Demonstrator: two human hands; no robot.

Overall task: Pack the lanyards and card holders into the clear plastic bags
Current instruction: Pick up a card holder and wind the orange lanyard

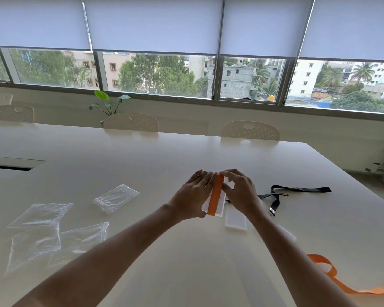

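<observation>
Hands (192, 196) two, bags (116, 197) four, lanyards (215, 196) three.

Both hands (190, 193) (239, 191) forward, fingers closed in grip

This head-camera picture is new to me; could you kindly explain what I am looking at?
There is no robot here: a camera worn on a person's head looks down at their bare hands over a long white table. The left hand and right hand together hold a folded orange lanyard strap against a white card holder. Another clear card holder lies just beneath. Clear plastic zip bags wait on the left, a black lanyard lies to the right, and a loose orange lanyard trails off nearby.
</observation>
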